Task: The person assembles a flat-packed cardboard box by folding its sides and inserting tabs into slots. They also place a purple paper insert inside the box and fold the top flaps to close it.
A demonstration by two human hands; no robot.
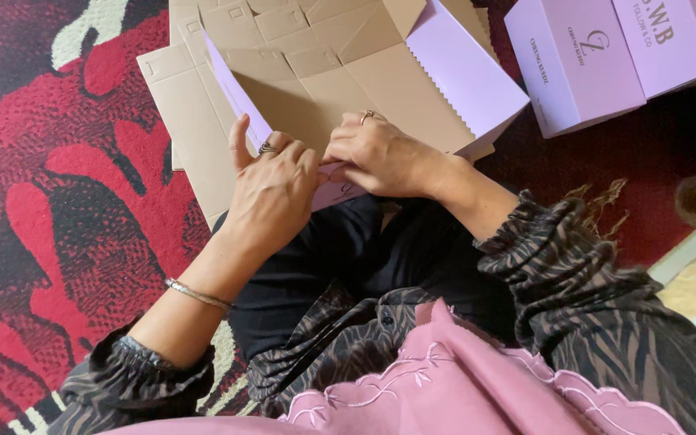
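A flat cardboard box blank point(380, 84), brown inside and lilac outside, lies partly folded on my lap and the carpet. My left hand point(271, 189) presses on its near lilac flap point(235, 89), index finger raised, a ring on one finger and a bracelet on the wrist. My right hand point(376, 153), also ringed, pinches the near edge of the same flap beside the left hand. A lilac side panel point(465, 72) with a serrated edge stands up on the right.
More flat brown blanks point(195, 97) are stacked under the one I hold. Two finished lilac boxes point(598, 56) sit at the top right. A red and black patterned carpet point(50, 201) covers the floor. Pink cloth point(461, 387) lies across my lap.
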